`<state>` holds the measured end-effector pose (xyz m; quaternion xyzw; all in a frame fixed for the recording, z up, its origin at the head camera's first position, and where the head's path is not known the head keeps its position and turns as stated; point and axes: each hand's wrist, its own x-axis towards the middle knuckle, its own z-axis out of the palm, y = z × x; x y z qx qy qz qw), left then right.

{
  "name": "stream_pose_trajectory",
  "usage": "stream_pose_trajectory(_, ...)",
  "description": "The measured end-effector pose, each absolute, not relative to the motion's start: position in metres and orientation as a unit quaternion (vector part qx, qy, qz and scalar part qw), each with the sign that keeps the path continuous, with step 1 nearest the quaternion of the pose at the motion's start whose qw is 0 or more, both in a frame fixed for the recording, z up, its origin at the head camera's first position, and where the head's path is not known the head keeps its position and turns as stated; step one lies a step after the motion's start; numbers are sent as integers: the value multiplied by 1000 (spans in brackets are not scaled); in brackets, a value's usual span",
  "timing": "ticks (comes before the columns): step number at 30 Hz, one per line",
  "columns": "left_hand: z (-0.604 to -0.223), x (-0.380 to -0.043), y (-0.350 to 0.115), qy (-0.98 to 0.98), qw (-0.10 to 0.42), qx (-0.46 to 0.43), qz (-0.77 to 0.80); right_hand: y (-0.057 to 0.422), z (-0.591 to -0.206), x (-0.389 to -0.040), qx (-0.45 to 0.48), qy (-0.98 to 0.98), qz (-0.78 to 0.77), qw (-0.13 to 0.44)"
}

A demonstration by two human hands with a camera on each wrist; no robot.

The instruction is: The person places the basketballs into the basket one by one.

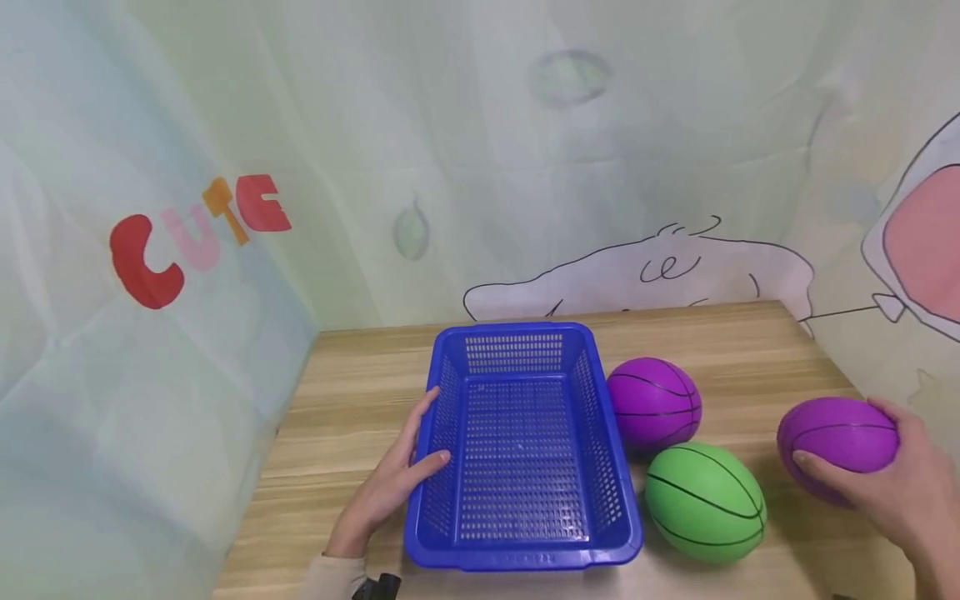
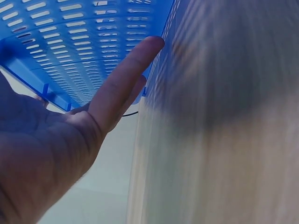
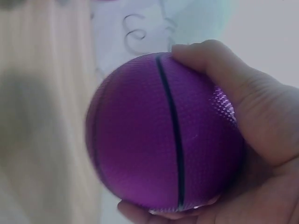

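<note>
A blue plastic basket (image 1: 525, 557) with perforated walls lies on the wooden table, its inside bare. At its left side is my left hand (image 1: 393, 479), thumb over the rim and fingers along the outer wall. In the left wrist view, those fingers (image 2: 124, 77) look nearly straight beside the slotted wall. My right hand (image 1: 911, 475) grips a purple toy basketball (image 1: 840, 437) at the far right. The right wrist view shows this ball (image 3: 163, 135) between thumb and fingers, seemingly raised off the table.
Another purple ball (image 1: 652, 404) sits against the basket's right side. Nearer me is a green ball (image 1: 705, 502) with black lines. Printed cloth (image 1: 480, 167) hangs behind the wooden table (image 1: 360, 375) and along both sides.
</note>
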<state>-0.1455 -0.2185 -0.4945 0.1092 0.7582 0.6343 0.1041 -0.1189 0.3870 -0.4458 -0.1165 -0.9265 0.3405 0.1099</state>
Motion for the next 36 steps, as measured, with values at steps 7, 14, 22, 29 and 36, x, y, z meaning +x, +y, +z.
stream_pose_trajectory(7,-495,-147,-220,754,111,105,639,346,-410,-128,-86,-903,397,139)
stream_pose_trajectory(14,-496,-145,-223,757,110,96,637,287,-390,-139,21,-886,436,156)
stream_pose_trajectory(22,-496,-144,-219,750,111,104,643,224,-382,-137,127,-866,462,143)
stream_pose_trajectory(29,-496,-143,-218,751,104,114,642,185,-394,-139,200,-858,459,117)
stream_pose_trajectory(36,-494,-144,-219,745,106,113,648,159,-407,-142,307,-850,420,87)
